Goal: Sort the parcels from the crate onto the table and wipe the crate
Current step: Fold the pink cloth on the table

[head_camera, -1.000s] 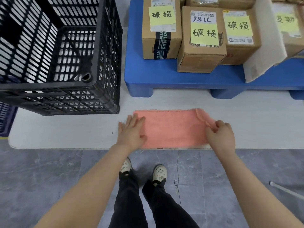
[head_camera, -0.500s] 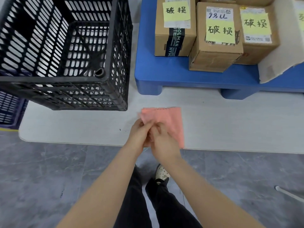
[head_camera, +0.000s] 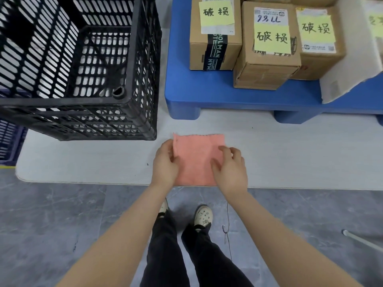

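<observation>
A pink cloth [head_camera: 196, 158], folded into a small square, lies on the grey table [head_camera: 290, 154] near its front edge. My left hand [head_camera: 164, 164] pinches the cloth's left edge. On the cloth's right side my right hand [head_camera: 230, 168] rests, with its fingers lightly bent. Left of the cloth stands the black slatted crate [head_camera: 134, 100], and nothing shows inside it. Cardboard parcels [head_camera: 215, 38] with yellow notes sit on a blue platform [head_camera: 207, 96] at the back right.
A second parcel [head_camera: 267, 59] and a third [head_camera: 319, 42] stand beside the first. A white sheet [head_camera: 350, 69] leans against them at the right. A blue crate [head_camera: 10, 139] shows at the far left edge. Grey floor lies below the table's front edge.
The cloth went from a long strip to a small folded square. Both hands met over it, then parted to its left and right sides.
</observation>
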A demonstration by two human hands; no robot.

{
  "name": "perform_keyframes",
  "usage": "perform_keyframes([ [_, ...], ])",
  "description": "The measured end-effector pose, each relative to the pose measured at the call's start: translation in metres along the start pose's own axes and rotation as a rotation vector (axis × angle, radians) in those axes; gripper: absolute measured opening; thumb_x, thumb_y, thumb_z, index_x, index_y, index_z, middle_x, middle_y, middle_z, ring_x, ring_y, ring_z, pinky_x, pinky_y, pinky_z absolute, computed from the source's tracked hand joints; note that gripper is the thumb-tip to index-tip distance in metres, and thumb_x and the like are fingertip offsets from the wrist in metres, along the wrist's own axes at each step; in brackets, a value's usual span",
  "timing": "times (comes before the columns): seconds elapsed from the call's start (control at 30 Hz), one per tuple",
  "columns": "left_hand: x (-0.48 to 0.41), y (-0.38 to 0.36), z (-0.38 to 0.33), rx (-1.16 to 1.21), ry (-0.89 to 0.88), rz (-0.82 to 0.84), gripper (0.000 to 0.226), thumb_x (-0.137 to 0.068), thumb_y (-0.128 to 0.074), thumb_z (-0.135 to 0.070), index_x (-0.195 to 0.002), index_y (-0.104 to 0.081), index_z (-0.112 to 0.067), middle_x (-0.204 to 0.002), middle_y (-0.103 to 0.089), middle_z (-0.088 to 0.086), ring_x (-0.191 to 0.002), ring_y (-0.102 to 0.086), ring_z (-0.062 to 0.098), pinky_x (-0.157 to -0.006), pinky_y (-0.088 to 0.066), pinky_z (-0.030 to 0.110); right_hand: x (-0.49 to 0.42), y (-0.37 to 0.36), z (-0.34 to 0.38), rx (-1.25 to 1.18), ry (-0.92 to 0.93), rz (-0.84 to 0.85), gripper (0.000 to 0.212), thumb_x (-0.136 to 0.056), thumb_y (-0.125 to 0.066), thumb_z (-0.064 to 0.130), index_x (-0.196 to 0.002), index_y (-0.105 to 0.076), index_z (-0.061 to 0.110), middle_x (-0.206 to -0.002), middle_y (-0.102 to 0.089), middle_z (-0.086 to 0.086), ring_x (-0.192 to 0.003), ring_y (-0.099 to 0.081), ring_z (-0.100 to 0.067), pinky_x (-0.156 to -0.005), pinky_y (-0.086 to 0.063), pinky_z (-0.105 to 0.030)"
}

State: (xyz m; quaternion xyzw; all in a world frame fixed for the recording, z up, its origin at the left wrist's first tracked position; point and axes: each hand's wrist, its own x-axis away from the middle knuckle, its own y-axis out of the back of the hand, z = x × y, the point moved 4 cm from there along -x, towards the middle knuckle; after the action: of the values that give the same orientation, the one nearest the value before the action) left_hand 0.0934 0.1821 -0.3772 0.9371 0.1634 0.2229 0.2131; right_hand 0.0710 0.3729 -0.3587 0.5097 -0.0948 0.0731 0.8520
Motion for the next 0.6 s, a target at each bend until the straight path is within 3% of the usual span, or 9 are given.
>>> perform_keyframes([
  [0.07, 0.009, 0.007, 0.001, -0.153, -0.117, -0.043, 0.057, -0.081, -0.049, 0.011, -0.132, -0.051, -0.014, -0.131, -0.05, 0.007, -0.114, -0.053, 0.022, -0.096, -0.033, 0.017, -0.014, 0.0, 0.001, 0.005, 0.036, 0.019, 0.048, -0.092, -0.055, 0.029, -0.138, -0.044, 0.023, -0.138, -0.037, -0.007, -0.112, -0.047, -0.031, -0.088, -0.048, -0.044],
  [0.13, 0.023, 0.007, -0.002, -0.377, -0.313, -0.033, 0.062, -0.079, -0.049, 0.013, -0.136, -0.049, -0.011, -0.143, -0.043, 0.01, -0.129, -0.04, 0.027, -0.107, -0.025, 0.021, -0.025, -0.001, 0.002, 0.025, 0.094, 0.06, 0.046, -0.092, -0.054, 0.024, -0.137, -0.045, 0.024, -0.137, -0.035, -0.007, -0.108, -0.051, -0.032, -0.081, -0.052, -0.043],
  [0.23, 0.038, -0.007, 0.006, -0.779, -0.542, 0.17, 0.057, -0.085, -0.05, 0.002, -0.14, -0.045, -0.013, -0.151, -0.036, 0.006, -0.141, -0.029, 0.028, -0.116, -0.019, 0.037, -0.037, -0.002, -0.012, -0.029, 0.021, 0.1, 0.043, -0.092, -0.05, 0.012, -0.134, -0.05, 0.023, -0.136, -0.034, -0.008, -0.101, -0.058, -0.033, -0.082, -0.051, -0.039],
  [0.33, 0.044, -0.01, 0.014, -0.889, -0.409, 0.229, 0.056, -0.092, -0.043, -0.009, -0.146, -0.035, -0.018, -0.158, -0.024, 0.001, -0.146, -0.018, 0.025, -0.118, -0.008, 0.042, -0.03, -0.001, -0.022, -0.085, -0.013, 0.083, 0.046, -0.094, -0.048, 0.011, -0.137, -0.046, 0.027, -0.139, -0.031, -0.007, -0.105, -0.056, -0.032, -0.086, -0.05, -0.04],
  [0.43, 0.049, -0.014, 0.01, -0.909, -0.472, 0.175, 0.063, -0.082, -0.04, -0.007, -0.145, -0.039, -0.016, -0.155, -0.029, 0.008, -0.143, -0.026, 0.032, -0.116, -0.013, 0.044, -0.013, -0.004, -0.018, 0.008, 0.179, 0.066, 0.051, -0.092, -0.051, 0.012, -0.139, -0.045, 0.029, -0.15, -0.023, -0.007, -0.116, -0.044, -0.029, -0.088, -0.05, -0.041],
  [0.53, 0.037, -0.02, 0.015, -0.976, -0.399, 0.261, 0.067, -0.091, -0.037, -0.012, -0.153, -0.012, -0.023, -0.161, -0.002, 0.005, -0.147, -0.008, 0.028, -0.118, -0.004, 0.04, -0.013, -0.011, -0.016, 0.026, 0.212, 0.111, 0.048, -0.09, -0.052, 0.005, -0.136, -0.052, 0.02, -0.152, -0.022, -0.01, -0.121, -0.039, -0.03, -0.099, -0.041, -0.034],
  [0.6, 0.028, -0.021, 0.014, -0.985, -0.364, 0.267, 0.065, -0.094, -0.035, -0.013, -0.153, -0.009, -0.023, -0.161, 0.001, 0.005, -0.147, -0.008, 0.026, -0.119, -0.003, 0.038, -0.025, -0.01, -0.01, 0.014, 0.19, 0.107, 0.047, -0.089, -0.05, 0.0, -0.133, -0.054, 0.016, -0.151, -0.023, -0.012, -0.122, -0.039, -0.032, -0.101, -0.037, -0.031],
])
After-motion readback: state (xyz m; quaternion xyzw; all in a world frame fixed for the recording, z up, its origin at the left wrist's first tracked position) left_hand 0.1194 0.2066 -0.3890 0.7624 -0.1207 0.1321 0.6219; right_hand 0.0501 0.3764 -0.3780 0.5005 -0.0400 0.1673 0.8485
